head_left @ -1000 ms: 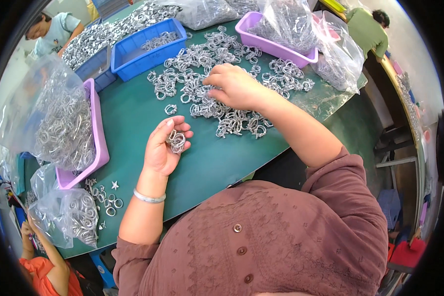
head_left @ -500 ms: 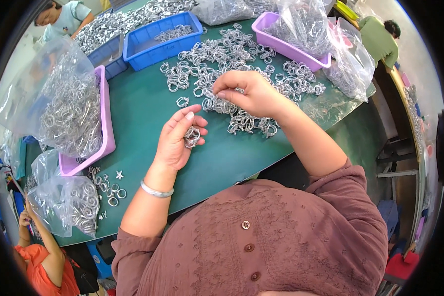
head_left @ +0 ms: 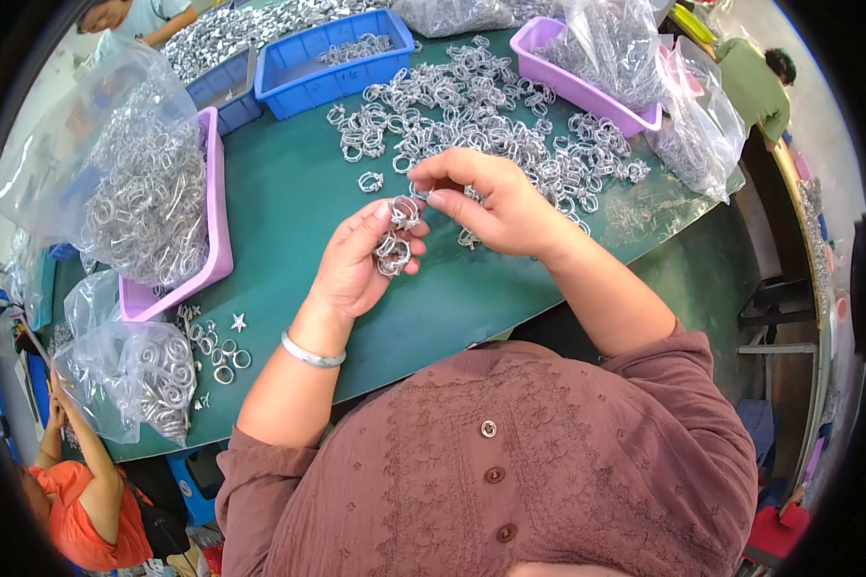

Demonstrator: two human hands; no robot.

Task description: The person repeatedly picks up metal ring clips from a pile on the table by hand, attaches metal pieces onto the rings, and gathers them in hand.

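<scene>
My left hand (head_left: 361,255), with a pale bangle on its wrist, is closed around several silvery metal rings (head_left: 393,254). One of them stands up at the thumb and fingertips. Close beside it, my right hand (head_left: 481,199) pinches a small ring (head_left: 420,191) between thumb and forefinger, partly hidden by the fingers. Beyond my hands spreads a loose pile of the same rings (head_left: 471,106) on the green tabletop (head_left: 289,207). A single ring (head_left: 369,181) lies apart, just past my left fingertips.
A purple tray (head_left: 219,212) with a plastic bag of rings stands left; another purple tray (head_left: 587,91) stands far right. Blue bins (head_left: 332,87) sit at the back. Loose rings and a star piece (head_left: 239,322) lie near left. Other people (head_left: 85,514) are around the table.
My right hand has come from the pile toward my left hand with a ring. More rings now show in my left hand. The whole view has shifted slightly.
</scene>
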